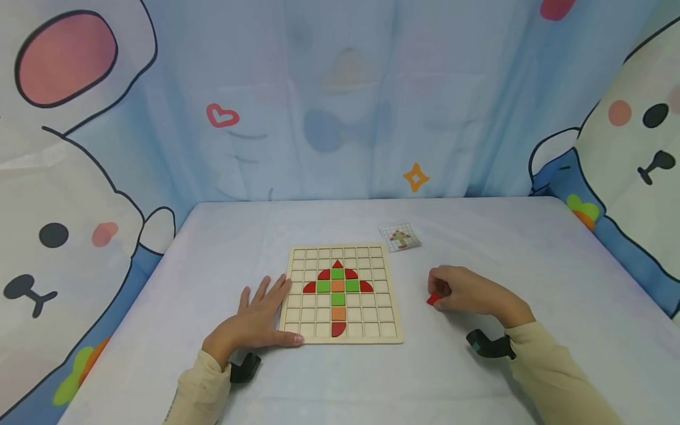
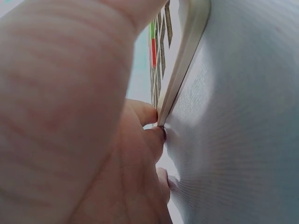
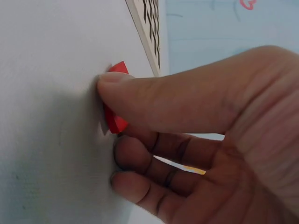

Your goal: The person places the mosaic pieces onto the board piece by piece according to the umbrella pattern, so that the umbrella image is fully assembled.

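Observation:
A wooden grid board point(image 1: 366, 333) lies flat on the table, with red, green and orange tiles point(image 1: 337, 299) set in its cells as a tree-like figure. My left hand point(image 1: 255, 321) rests at the board's left edge, fingers spread, thumb over the near left corner. In the left wrist view the fingertips touch the board's rim point(image 2: 184, 56). To the right of the board, my right hand point(image 1: 470, 290) pinches a red tile point(image 1: 434, 298) between thumb and fingers, close to the tabletop. The right wrist view shows this red tile point(image 3: 117, 125) partly hidden behind the thumb.
A small pattern card point(image 1: 401, 237) with a similar coloured figure lies just beyond the board's far right corner. The white-covered table point(image 1: 234, 236) ends at a blue printed curtain point(image 1: 340, 147). Dark wrist cameras point(image 1: 490, 345) sit under both wrists.

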`<state>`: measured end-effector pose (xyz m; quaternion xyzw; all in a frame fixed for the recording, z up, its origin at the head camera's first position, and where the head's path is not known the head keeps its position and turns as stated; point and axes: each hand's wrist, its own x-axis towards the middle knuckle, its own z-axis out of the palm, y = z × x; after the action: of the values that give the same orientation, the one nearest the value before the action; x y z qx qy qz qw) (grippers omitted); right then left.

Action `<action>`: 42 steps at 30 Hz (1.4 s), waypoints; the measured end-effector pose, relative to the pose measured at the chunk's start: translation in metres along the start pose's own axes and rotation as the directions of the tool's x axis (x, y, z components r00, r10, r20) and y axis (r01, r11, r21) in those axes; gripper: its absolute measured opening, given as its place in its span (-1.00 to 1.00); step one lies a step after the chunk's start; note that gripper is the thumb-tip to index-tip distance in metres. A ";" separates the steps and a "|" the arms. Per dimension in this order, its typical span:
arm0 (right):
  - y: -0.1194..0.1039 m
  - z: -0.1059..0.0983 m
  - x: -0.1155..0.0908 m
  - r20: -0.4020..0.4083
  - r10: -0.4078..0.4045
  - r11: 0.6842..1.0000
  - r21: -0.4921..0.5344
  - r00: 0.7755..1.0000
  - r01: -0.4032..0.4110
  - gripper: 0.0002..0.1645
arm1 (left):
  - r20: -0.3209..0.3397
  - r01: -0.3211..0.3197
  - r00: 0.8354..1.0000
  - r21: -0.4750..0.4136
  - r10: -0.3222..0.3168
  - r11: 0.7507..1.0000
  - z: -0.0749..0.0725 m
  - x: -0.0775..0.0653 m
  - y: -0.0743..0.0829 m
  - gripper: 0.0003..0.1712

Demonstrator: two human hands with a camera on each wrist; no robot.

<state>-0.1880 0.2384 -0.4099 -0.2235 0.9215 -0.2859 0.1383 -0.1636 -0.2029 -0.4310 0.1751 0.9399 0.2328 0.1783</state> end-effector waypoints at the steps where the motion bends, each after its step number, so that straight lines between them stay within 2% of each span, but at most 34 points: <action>1: 0.000 0.001 0.001 -0.001 0.004 1.000 0.008 1.000 -0.004 -0.72 | 0.002 0.006 1.000 0.003 -0.006 1.000 0.000 0.000 0.000 0.49; 9: -0.001 -0.002 0.005 -0.040 -0.010 1.000 0.010 0.999 0.010 -0.81 | -0.008 -0.002 1.000 0.000 0.002 1.000 -0.002 0.000 -0.002 0.49; 13: -0.003 -0.003 0.007 -0.044 -0.015 0.998 0.056 0.999 0.017 -0.87 | -0.010 -0.002 1.000 0.012 0.002 1.000 -0.003 0.003 -0.003 0.50; 21: -0.013 0.002 0.013 -0.035 -0.015 0.978 0.207 0.999 0.022 -0.84 | -0.012 -0.002 1.000 0.006 0.002 1.000 -0.003 0.003 -0.003 0.50; 28: -0.026 0.008 0.021 -0.037 -0.061 0.959 0.275 0.997 0.069 -0.87 | -0.010 -0.019 1.000 -0.002 0.019 1.000 -0.002 0.002 -0.005 0.49; 33: -0.040 0.016 0.027 -0.041 -0.077 0.955 0.285 0.996 0.086 -0.88 | -0.007 -0.024 1.000 -0.008 0.024 1.000 -0.001 0.002 -0.005 0.48; 42: -0.068 0.039 0.046 -0.058 -0.188 0.936 0.292 0.980 0.197 -0.89 | -0.006 -0.026 1.000 -0.009 0.026 1.000 0.000 0.003 -0.005 0.47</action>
<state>-0.1904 0.1478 -0.4072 -0.2849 0.8438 -0.4363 0.1283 -0.1674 -0.2056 -0.4340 0.1861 0.9370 0.2398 0.1732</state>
